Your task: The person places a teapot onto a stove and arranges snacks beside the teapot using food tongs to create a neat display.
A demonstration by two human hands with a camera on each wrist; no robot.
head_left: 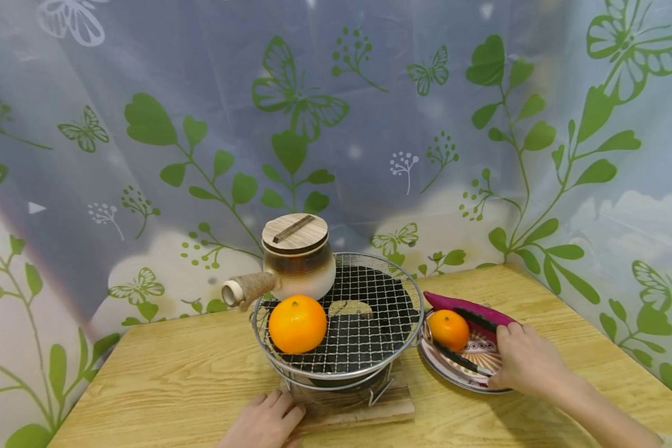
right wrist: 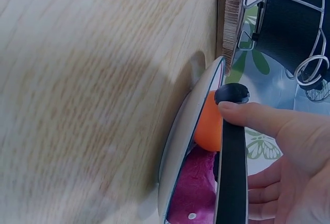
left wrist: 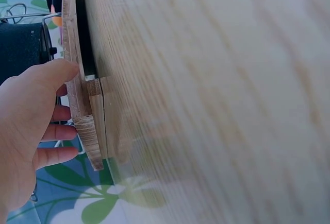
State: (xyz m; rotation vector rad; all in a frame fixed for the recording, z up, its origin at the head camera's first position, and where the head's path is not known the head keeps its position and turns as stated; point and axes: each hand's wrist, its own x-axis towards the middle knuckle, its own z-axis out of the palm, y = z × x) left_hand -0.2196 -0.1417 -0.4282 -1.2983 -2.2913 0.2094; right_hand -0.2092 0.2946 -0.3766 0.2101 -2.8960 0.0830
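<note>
My right hand [head_left: 529,361] holds black tongs [head_left: 460,359] over the plate, its thumb on one arm in the right wrist view. The tongs' two arms lie spread on either side of a small orange [head_left: 449,330]. This orange and a purple sweet potato [head_left: 470,307] are on the patterned plate [head_left: 453,377], right of the grill. My left hand [head_left: 266,420] rests at the front left edge of the wooden board [left wrist: 85,116] beneath the grill, its fingers loosely extended and its thumb touching the edge.
A round wire grill [head_left: 369,330] stands on the board. On its mesh sit a large orange [head_left: 297,324] at the front left and a lidded pot [head_left: 305,274] behind, its wrapped handle [head_left: 252,289] jutting left. Behind the wooden table [head_left: 173,373] hangs a leaf-and-butterfly cloth [head_left: 369,124].
</note>
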